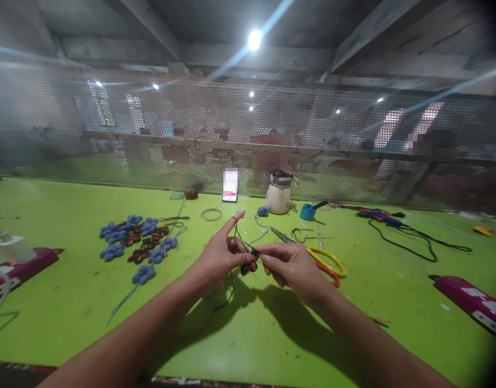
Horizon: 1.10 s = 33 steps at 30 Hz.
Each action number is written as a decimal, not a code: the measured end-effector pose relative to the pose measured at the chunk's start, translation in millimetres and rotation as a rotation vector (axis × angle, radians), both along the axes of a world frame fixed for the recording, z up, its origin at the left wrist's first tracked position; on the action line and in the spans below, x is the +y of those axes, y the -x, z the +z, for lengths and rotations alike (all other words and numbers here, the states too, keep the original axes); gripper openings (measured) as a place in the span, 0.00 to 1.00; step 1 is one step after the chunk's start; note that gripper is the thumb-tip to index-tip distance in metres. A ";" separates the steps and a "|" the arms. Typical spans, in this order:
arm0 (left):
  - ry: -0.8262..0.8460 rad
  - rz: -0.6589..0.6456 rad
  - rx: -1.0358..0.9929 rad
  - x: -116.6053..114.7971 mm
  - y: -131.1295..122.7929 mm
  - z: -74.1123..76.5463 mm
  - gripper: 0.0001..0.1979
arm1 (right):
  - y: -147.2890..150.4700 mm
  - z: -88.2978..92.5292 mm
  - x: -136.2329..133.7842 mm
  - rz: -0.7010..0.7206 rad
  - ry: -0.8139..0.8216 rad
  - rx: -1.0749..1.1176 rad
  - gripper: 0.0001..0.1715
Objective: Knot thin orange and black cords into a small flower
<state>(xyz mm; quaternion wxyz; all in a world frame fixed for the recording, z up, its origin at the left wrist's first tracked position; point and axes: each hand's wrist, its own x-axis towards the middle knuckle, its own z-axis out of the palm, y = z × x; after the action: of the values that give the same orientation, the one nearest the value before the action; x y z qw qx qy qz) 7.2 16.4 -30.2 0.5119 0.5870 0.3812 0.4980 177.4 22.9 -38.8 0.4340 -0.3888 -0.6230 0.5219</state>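
Above the middle of the table, my left hand (224, 252) pinches a small black-and-orange cord flower (248, 268) between thumb and fingers. A dark cord (240, 237) runs from its raised index finger down to the flower. My right hand (290, 264) is closed, thumb and index fingertip pressed together at the flower's upper right edge. Whatever lies between those right fingertips is too small to make out. Scissors with yellow and red loops (332, 262) lie partly hidden behind my right hand. To the left rests a cluster of blue flowers (144, 275) and black-and-orange flowers (142, 251).
Farther back stand a phone (230, 186), a white jar (277, 195) and a blue pot (308, 212). A ring (211, 214) lies nearby. Purple power strips sit at left (33, 267) and right (472, 302). Dark cables (413, 237) lie at right. A perforated screen (232, 124) closes the back.
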 end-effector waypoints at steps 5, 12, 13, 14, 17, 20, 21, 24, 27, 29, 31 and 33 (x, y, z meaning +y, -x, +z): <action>-0.192 0.160 0.335 -5.5 -5.1 -7.9 0.43 | 4.6 -9.2 3.7 0.010 0.117 0.089 0.13; -0.294 0.263 0.135 -10.9 -12.8 -5.4 0.34 | 12.1 -14.8 1.9 -0.002 0.110 0.306 0.16; -0.201 0.205 0.022 -9.3 -11.7 -3.5 0.38 | 11.6 -13.7 0.8 0.002 0.099 0.328 0.15; -0.108 0.142 -0.087 -7.7 -10.3 -1.6 0.41 | 10.6 -12.4 -0.3 0.015 0.090 0.344 0.15; 0.064 0.002 -0.296 -4.7 -4.8 3.5 0.43 | 5.5 -8.4 -1.9 0.085 0.079 0.361 0.16; 0.109 -0.053 -0.340 -5.8 -0.3 8.0 0.39 | -1.0 -4.7 -0.7 0.142 0.046 0.322 0.19; 0.114 -0.052 -0.336 -6.7 0.8 9.6 0.39 | -3.2 -3.5 0.1 0.149 0.018 0.298 0.19; 0.121 -0.027 -0.310 -9.1 3.2 14.0 0.41 | -9.5 0.8 2.5 0.144 -0.099 0.190 0.17; 0.130 -0.022 -0.306 -10.2 5.0 16.8 0.43 | -15.4 5.7 3.2 0.102 -0.228 0.067 0.16; 0.131 -0.026 -0.306 -10.1 6.1 17.2 0.44 | -19.0 8.7 3.0 0.063 -0.315 -0.005 0.16; 0.124 -0.026 -0.305 -9.6 6.9 16.8 0.43 | -22.1 11.1 2.6 0.029 -0.385 -0.065 0.15; 0.110 -0.028 -0.297 -9.4 7.3 16.4 0.43 | -24.5 12.9 2.5 0.004 -0.440 -0.118 0.13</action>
<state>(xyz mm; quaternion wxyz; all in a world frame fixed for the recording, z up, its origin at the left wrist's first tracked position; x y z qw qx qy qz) -0.1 7.0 -13.8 0.6009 0.4835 0.3198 0.5504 201.8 25.4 -25.9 0.4703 -0.3134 -0.7468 0.3505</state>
